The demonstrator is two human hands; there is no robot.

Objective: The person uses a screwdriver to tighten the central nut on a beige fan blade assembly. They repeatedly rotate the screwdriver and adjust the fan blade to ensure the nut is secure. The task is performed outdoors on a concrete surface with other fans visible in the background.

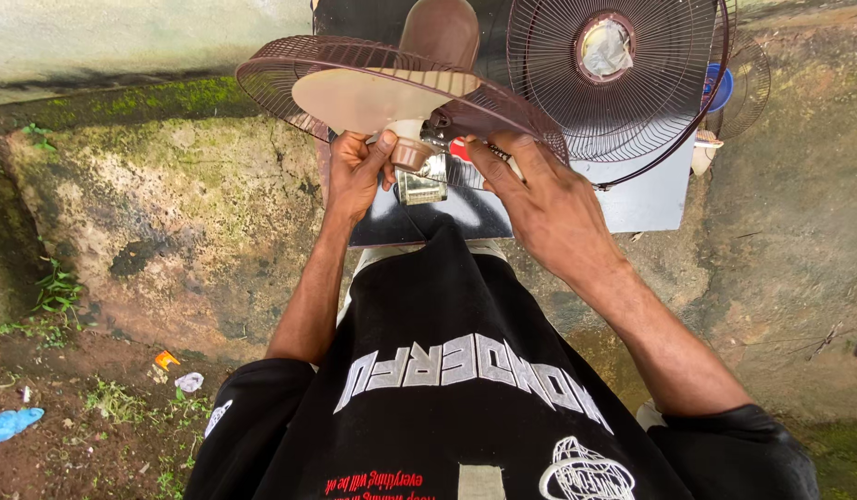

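Left hand (356, 171): fingers closed around the brown fan motor (412, 153) under the wire guard (290, 74).
Right hand (540, 199): fingers pinching the guard's rim.
Second guard (651, 93): leaning just behind.

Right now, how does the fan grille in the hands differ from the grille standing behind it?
The held grille lies nearly flat with a pale blade showing inside it; the rear grille stands upright, facing the camera, with a round hub at its centre. The left hand and right hand work under the held grille; nothing touches the rear one. Both are dark brown wire.
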